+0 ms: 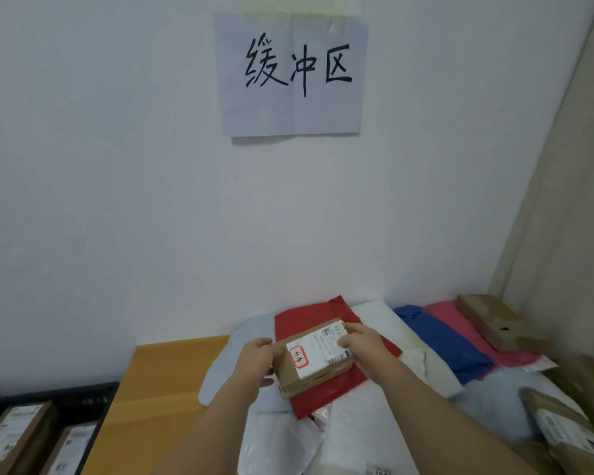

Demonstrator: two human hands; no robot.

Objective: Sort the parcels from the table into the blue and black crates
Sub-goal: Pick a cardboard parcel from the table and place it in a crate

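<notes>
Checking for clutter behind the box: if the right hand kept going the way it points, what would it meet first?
Probably the red mailer behind the cardboard box that the right hand grips, then the wall; depth is unclear.

Held parcel (314, 358): small brown cardboard box, white label with red stamp on top, tilted, above the red mailer.
Red mailer (326, 389): flat on the table (165, 378), over pale bags.
Blue and pink mailers (436, 341): side by side, at right.
Black crate (93, 406): lower left, holding two labelled boxes.
</notes>
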